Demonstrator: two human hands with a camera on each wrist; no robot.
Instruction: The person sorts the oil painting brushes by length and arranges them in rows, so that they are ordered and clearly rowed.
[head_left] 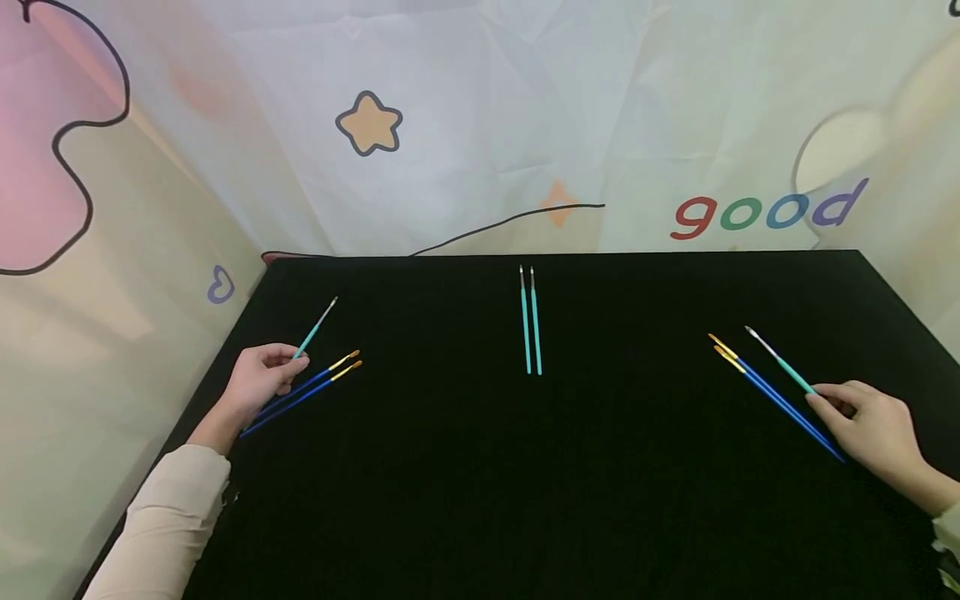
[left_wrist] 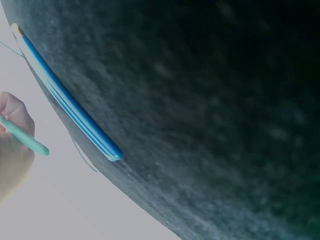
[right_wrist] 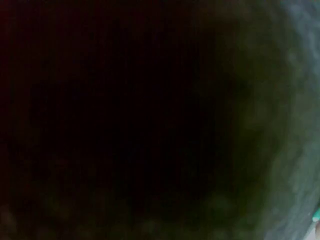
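"What was closest on that dark tabletop (head_left: 525,483)?"

"The person's right hand (head_left: 873,421), fingers pinching a teal brush (head_left: 787,373) with its pale tip pointing away and inward. Just left of it lay 2 blue brushes (head_left: 786,406), side by side, their orange tips slanting the same way."

"And the left hand (head_left: 262,375)?"

"Slightly farther off. Its fingers pinched another teal brush (head_left: 313,331), tip away and inward too. Just right of that hand lay 2 more blue brushes (head_left: 311,392), nearly parallel."

"What was beyond?"

"In the middle lay 2 loose teal brushes (head_left: 526,329), side by side, well apart from either hand, tips toward the far edge. Behind hung a pale cloth (head_left: 480,108) printed with an orange star (head_left: 369,123)."
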